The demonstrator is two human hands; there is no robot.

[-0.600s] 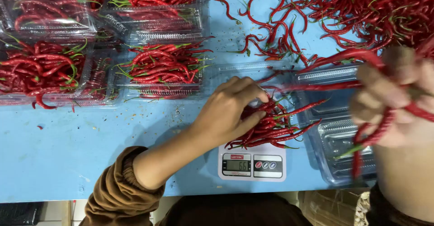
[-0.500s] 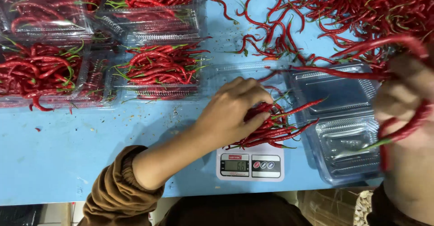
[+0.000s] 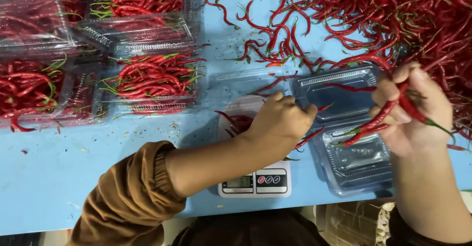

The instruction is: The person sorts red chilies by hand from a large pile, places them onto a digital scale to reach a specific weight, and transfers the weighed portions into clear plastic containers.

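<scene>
- Blue table [image 3: 59, 177] carries everything, with a sprawling heap of loose red chillies [image 3: 403, 15] across its far right.
- Filled clear clamshell boxes [image 3: 152, 78] of chillies sit in rows at the far left, packed side by side.
- An open, empty clamshell tray [image 3: 354, 162] lies just right of the scale, under the right hand.
- A small white kitchen scale [image 3: 255, 182] stands at the near edge, its platform bearing a small pile of chillies [image 3: 238, 123].
- Left hand [image 3: 280, 123], brown sleeve pushed up, is curled down over that pile, fingers closed on several pods.
- Right hand [image 3: 413, 108] hovers above the empty tray, pinching a few long chillies [image 3: 378, 120] whose tips hang toward the tray.
</scene>
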